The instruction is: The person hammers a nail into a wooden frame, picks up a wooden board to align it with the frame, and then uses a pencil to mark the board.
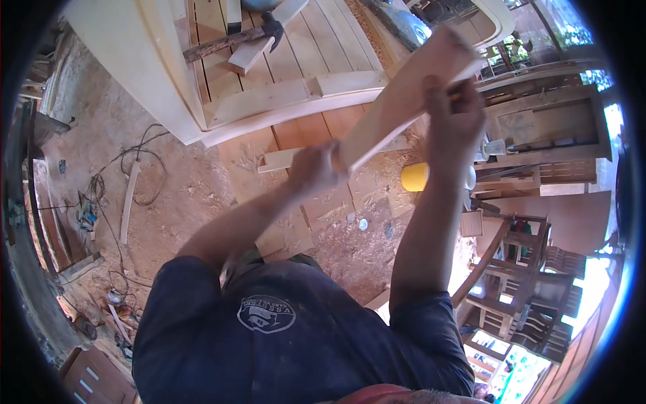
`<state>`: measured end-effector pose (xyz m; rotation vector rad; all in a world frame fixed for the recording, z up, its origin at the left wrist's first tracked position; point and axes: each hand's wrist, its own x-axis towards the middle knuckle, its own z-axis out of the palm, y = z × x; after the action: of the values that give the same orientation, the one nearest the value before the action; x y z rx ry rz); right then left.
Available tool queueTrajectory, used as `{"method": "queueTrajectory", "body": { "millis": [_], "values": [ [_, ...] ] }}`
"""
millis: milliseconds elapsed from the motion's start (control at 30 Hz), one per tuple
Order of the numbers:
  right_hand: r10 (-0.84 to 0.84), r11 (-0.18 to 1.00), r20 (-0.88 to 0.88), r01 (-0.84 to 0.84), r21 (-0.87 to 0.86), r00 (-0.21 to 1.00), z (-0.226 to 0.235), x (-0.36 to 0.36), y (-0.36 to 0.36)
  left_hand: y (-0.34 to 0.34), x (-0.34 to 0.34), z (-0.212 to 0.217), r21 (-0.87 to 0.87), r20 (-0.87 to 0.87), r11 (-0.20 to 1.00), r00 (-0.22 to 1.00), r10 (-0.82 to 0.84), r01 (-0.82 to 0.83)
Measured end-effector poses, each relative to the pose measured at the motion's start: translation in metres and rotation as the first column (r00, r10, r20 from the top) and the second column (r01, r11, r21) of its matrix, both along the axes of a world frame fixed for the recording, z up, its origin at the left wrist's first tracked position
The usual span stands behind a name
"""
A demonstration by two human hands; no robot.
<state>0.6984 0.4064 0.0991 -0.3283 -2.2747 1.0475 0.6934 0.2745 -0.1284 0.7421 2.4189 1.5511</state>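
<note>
A pale wooden board [390, 101] is held up at a slant in front of me, its far end blurred. Around its near, lower end, my left hand [315, 168] is closed. Higher up, my right hand [459, 121] has its thumb against the board's right edge and its fingers curled; part of that grip is hard to make out. Beyond the board lies a slatted wooden panel [323, 44] with a curved front rail [269, 104]. On the slats, a hammer [225, 44] with a dark head rests across a loose wooden strip [252, 55].
A yellow cylindrical container [414, 176] stands below the board, near my right forearm. Another wood strip [279, 160] lies beside my left hand. Black cable [101, 188] and a long stick [130, 202] lie on the shaving-strewn floor at left. Wooden furniture [525, 276] is stacked at right.
</note>
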Motion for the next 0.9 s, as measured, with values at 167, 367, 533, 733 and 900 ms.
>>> {"method": "queueTrajectory", "body": {
  "millis": [167,367,533,733,900],
  "values": [
    [0.133,0.989,-0.228,-0.144,-0.034,0.965,0.019,-0.026,0.013,-0.011,-0.082,0.027,-0.003,-0.370,0.998,0.928,0.051,-0.056],
    [0.126,0.990,-0.299,-0.138,-0.017,0.946,0.009,-0.037,0.015,-0.018,-0.108,-0.001,0.096,-0.526,0.979,0.826,0.203,-0.179],
    [0.123,0.990,-0.316,-0.139,-0.027,0.941,0.014,-0.038,0.019,-0.024,-0.112,-0.005,-0.020,-0.474,0.991,0.874,0.106,-0.131],
    [0.171,0.983,-0.343,-0.182,0.000,0.924,0.011,-0.047,0.016,-0.025,-0.120,-0.010,0.019,-0.370,0.997,0.926,0.074,-0.073],
    [0.119,0.990,-0.241,-0.132,-0.041,0.963,0.015,-0.043,-0.006,-0.023,-0.121,-0.009,-0.034,-0.363,0.994,0.928,0.088,-0.107]
  ]
}}
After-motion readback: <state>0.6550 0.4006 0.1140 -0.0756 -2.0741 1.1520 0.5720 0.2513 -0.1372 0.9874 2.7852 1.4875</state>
